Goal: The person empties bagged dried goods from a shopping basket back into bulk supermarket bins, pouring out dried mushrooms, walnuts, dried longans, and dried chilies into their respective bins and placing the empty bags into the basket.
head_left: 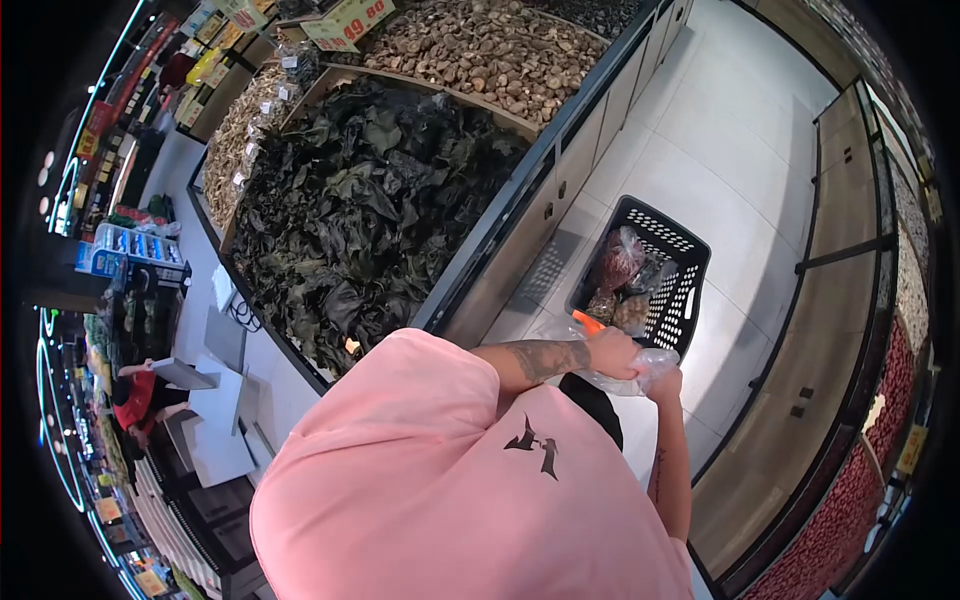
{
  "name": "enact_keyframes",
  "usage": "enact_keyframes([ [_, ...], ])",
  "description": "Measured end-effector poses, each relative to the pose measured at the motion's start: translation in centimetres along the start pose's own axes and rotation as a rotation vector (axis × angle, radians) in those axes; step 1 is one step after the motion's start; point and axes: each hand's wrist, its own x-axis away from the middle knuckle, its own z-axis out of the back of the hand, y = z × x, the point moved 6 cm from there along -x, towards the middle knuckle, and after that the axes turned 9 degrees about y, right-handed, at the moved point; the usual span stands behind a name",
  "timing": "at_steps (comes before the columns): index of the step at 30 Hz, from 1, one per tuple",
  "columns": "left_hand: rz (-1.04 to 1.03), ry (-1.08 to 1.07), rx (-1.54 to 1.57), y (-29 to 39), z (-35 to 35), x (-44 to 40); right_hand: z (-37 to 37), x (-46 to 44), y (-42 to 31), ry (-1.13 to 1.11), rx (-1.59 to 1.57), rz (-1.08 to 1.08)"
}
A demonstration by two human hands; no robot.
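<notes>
My left hand (pixel 612 352), at the end of a tattooed forearm, is closed around a clear plastic bag (pixel 653 364). My right hand (pixel 665 384) pinches the gathered part of the same bag, close beside the left. The lower part of the bag is partly hidden behind my left arm, and its contents are unclear. An orange piece (pixel 588 321) sticks out beside my left hand; I cannot tell its kind. Just beyond my hands a black perforated shopping basket (pixel 672 236) stands on the floor. In it lie a bag of dark red goods (pixel 622 258) and several other filled clear bags.
Left of me a display bin holds dark dried seaweed (pixel 370 200), with dried mushrooms (pixel 490 55) behind it and a price sign (pixel 345 25). A wooden counter (pixel 800 380) with red beans (pixel 815 530) runs along the right. Far left, a person in red (pixel 135 400) is near white panels.
</notes>
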Motion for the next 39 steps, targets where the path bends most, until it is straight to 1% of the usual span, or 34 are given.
enact_keyframes([
  [1,0.008,-0.001,0.001,-0.3,0.3,-1.2,0.5,-1.4,0.4,-0.013,-0.005,0.013],
  [3,0.045,-0.049,-0.129,-1.6,0.3,-3.8,0.4,-3.9,1.9,0.106,-0.063,0.136],
  [4,0.045,-0.062,-0.154,-2.2,0.2,-5.1,-0.6,-5.1,3.3,0.14,-0.032,0.183],
  [5,0.045,-0.06,-0.142,-2.8,0.2,-6.3,-0.1,-6.6,3.7,-0.004,-0.029,0.114],
  [6,0.062,-0.048,-0.124,-3.2,0.4,-7.4,0.1,-7.6,4.2,-0.031,-0.061,0.1],
  [7,0.09,-0.013,-0.134,-4.0,0.2,-8.5,0.8,-8.7,4.8,0.053,-0.111,0.09],
  [8,0.126,-0.01,-0.154,-4.0,1.1,-9.5,1.2,-9.8,5.0,0.042,-0.081,0.103],
  [9,0.179,-0.071,-0.134,-4.0,1.8,-10.5,1.5,-10.9,5.3,0.054,-0.068,0.092],
  [10,0.161,-0.082,-0.125,-4.2,2.2,-11.7,2.9,-11.8,5.1,0.029,-0.026,0.046],
  [12,0.192,-0.106,-0.181,-5.0,2.4,-13.6,3.2,-13.8,6.1,-0.015,0.016,0.086],
  [13,0.224,-0.113,-0.174,-5.6,2.3,-14.4,3.6,-14.5,6.5,0.023,-0.011,0.073],
  [14,0.226,-0.112,-0.165,-6.0,2.2,-15.2,3.8,-15.3,7.0,0.016,-0.006,0.073],
  [16,0.192,-0.058,-0.144,-7.2,2.8,-16.8,3.9,-17.7,7.9,0.002,0.015,0.073],
  [18,0.163,-0.008,-0.178,-7.9,3.7,-18.5,5.1,-19.6,8.4,-0.072,0.109,0.059],
  [20,0.094,-0.009,-0.192,-9.4,3.8,-20.5,6.1,-21.6,9.2,-0.038,0.07,-0.051],
  [22,0.12,0.014,-0.161,-9.9,5.8,-22.6,5.6,-24.4,10.7,-0.155,0.061,-0.019],
  [23,0.129,0.026,-0.132,-10.3,6.5,-23.4,5.5,-25.4,11.9,-0.11,0.076,-0.095],
  [24,0.132,0.033,-0.1,-10.9,7.2,-24.5,6.0,-26.7,12.3,0.02,-0.023,-0.105],
  [26,0.102,0.016,-0.054,-11.9,8.7,-26.5,4.0,-29.2,14.8,0.127,-0.098,-0.026],
  [28,0.073,0.02,-0.033,-13.5,9.7,-28.3,6.2,-31.8,13.9,-0.085,0.025,-0.124],
  [31,0.054,-0.003,0.026,-15.7,11.9,-30.6,7.7,-35.0,13.5,-0.004,-0.062,-0.122],
  [34,0.031,-0.047,0.053,-17.4,13.9,-33.5,8.4,-38.3,13.6,0.03,-0.028,-0.181],
  [36,0.055,-0.023,0.028,-19.0,14.0,-35.3,10.2,-40.3,13.0,0.107,-0.089,-0.035],
  [37,0.072,0.019,0.054,-19.7,14.5,-36.2,9.2,-41.5,13.9,0.014,-0.025,-0.053],
  [38,0.086,0.011,0.057,-20.4,14.8,-37.0,8.8,-42.6,14.5,0.029,-0.039,-0.016],
  [39,0.055,0.0,0.057,-20.7,15.8,-38.0,9.5,-43.8,14.3,0.077,-0.097,0.046],
])
